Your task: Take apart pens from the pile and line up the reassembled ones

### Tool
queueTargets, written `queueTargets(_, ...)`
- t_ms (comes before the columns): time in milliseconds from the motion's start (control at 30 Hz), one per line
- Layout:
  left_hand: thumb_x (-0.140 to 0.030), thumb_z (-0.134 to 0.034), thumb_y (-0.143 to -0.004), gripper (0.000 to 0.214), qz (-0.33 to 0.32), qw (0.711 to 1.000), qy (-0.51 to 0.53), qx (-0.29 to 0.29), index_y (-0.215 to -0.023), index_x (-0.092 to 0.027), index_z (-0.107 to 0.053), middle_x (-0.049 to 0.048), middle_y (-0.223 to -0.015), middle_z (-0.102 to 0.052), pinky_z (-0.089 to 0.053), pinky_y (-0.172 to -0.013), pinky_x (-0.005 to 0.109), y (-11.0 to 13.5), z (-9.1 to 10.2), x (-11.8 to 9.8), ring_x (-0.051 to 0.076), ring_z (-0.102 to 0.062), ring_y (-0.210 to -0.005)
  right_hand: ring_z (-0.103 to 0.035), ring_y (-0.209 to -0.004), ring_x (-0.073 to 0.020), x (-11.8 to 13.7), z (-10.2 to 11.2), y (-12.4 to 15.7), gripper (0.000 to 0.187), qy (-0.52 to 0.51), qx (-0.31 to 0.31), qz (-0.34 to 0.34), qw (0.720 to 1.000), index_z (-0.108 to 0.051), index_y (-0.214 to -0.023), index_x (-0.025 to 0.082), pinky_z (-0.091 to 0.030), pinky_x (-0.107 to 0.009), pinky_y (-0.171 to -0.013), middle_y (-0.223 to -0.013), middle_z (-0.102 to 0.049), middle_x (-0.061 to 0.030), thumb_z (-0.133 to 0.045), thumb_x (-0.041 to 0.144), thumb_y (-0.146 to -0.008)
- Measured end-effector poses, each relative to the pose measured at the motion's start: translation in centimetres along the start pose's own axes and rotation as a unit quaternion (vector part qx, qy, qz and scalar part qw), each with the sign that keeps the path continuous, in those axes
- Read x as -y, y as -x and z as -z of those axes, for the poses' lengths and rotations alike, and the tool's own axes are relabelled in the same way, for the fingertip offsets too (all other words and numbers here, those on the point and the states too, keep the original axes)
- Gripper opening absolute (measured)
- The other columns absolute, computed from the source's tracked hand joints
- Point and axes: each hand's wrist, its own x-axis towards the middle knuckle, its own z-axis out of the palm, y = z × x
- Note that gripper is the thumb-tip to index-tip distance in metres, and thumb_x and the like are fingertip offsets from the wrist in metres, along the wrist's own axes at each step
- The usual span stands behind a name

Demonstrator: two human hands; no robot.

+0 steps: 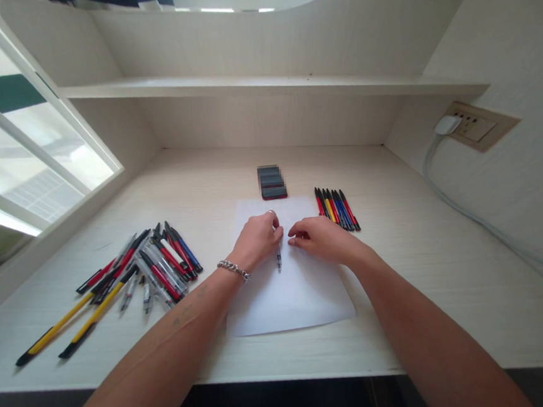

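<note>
Over a white sheet of paper [290,303] my left hand [256,236] is closed in a pinch, its fingertips on a slim, clear pen piece [279,258]. The lower end of that piece points toward me; its upper part is hidden by the fingers. Just to the right, my right hand [325,240] hovers near the piece with thumb and index finger slightly apart, and nothing shows between them. Beyond the right hand lies a neat row of black, red, yellow and blue pens [336,209].
A loose heap of pens and clear pen parts [157,264] covers the left side, with two long yellow-and-black pens [98,313] sticking out. A dark phone [273,183] lies behind the paper. On the right wall, a charger [448,125] trails a cable [471,208].
</note>
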Motion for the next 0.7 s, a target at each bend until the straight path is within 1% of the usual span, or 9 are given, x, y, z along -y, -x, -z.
queueTargets(167, -0.032, -0.053, -0.084, 0.016, -0.001, 1.0, 0.012, 0.005, -0.084, -0.02, -0.063, 0.0054, -0.076, -0.068, -0.042, -0.061, 0.027, 0.0, 0.3, 0.1, 0.019, -0.061, -0.068, -0.062, -0.078, -0.0173, -0.1, 0.0, 0.0, 0.024, 0.004, 0.006, -0.007, 1.0, -0.073, -0.098, 0.022, -0.042, -0.026, -0.068, -0.09, -0.072, -0.006, -0.055, 0.035, -0.088)
queueTargets(300, -0.035, -0.051, -0.085, 0.021, -0.015, 1.0, 0.009, 0.003, -0.081, -0.019, -0.065, 0.0059, -0.078, -0.07, -0.043, -0.063, 0.029, 0.0, 1.6, 0.4, 0.019, -0.061, -0.071, -0.063, -0.082, -0.0186, -0.1, 0.1, -0.1, 0.024, -0.001, 0.006, 0.0, 1.0, -0.073, -0.097, 0.022, -0.043, -0.027, -0.071, -0.093, -0.072, -0.006, -0.054, 0.032, -0.089)
queueTargets(367, -0.035, -0.05, -0.085, 0.023, -0.018, 1.0, -0.002, 0.0, -0.079, -0.019, -0.066, 0.0063, -0.078, -0.071, -0.043, -0.064, 0.03, 0.1, 2.4, 0.8, 0.02, -0.062, -0.071, -0.064, -0.085, -0.0195, 0.0, 0.2, -0.1, 0.023, -0.005, 0.004, 0.005, 1.0, -0.074, -0.097, 0.022, -0.044, -0.028, -0.074, -0.096, -0.073, -0.0063, -0.053, 0.03, -0.089)
queueTargets(467, -0.035, -0.051, -0.085, 0.025, 0.0, 1.0, -0.002, 0.0, -0.079, -0.019, -0.068, 0.0064, -0.08, -0.072, -0.045, -0.067, 0.031, 0.6, 3.3, 1.7, 0.021, -0.063, -0.073, -0.064, -0.09, -0.0201, 0.0, 0.2, -0.2, 0.024, -0.012, -0.002, -0.001, 1.0, -0.074, -0.096, 0.022, -0.044, -0.028, -0.08, -0.1, -0.073, -0.0062, -0.051, 0.026, -0.09)
queueTargets(567, -0.035, -0.051, -0.084, 0.025, 0.019, 1.0, 0.011, 0.005, -0.084, -0.02, -0.071, 0.0062, -0.084, -0.073, -0.045, -0.07, 0.03, 1.2, 3.7, 2.6, 0.021, -0.065, -0.077, -0.064, -0.092, -0.0196, -0.1, 0.1, -0.3, 0.025, -0.019, -0.007, -0.005, 1.0, -0.074, -0.096, 0.022, -0.044, -0.028, -0.082, -0.101, -0.073, -0.0053, -0.05, 0.025, -0.09)
queueTargets(700, -0.035, -0.052, -0.084, 0.024, 0.015, 0.999, 0.023, 0.021, -0.086, -0.022, -0.072, 0.0045, -0.086, -0.074, -0.045, -0.07, 0.03, 1.6, 3.8, 3.5, 0.021, -0.065, -0.079, -0.064, -0.091, -0.0192, -0.5, -0.2, -0.5, 0.025, -0.018, -0.014, -0.001, 1.0, -0.074, -0.094, 0.022, -0.044, -0.027, -0.081, -0.099, -0.073, -0.0051, -0.05, 0.025, -0.09)
